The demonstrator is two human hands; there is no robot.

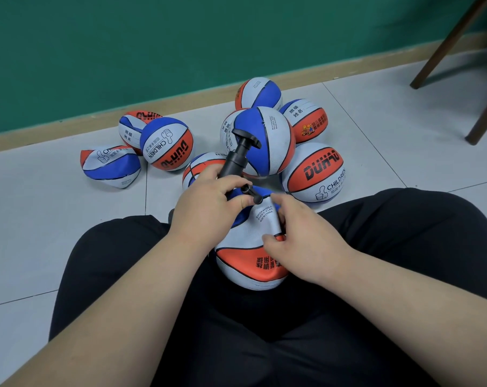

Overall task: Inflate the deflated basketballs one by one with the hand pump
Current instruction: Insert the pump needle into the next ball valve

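Deflated basketball [248,263] sits in the person's lap, wedged between the thighs, probably so it can't roll while the needle goes in. Hand pump [236,160] is tilted over it, nozzle end down at the ball's blue top, handle pointing away. Left hand [209,203] is wrapped round the pump's lower barrel. Right hand [299,237] has curled fingers pinching the slack skin by the valve print, likely steadying it. Other basketballs [315,171] are heaped on the floor [55,233] just ahead, some collapsed.
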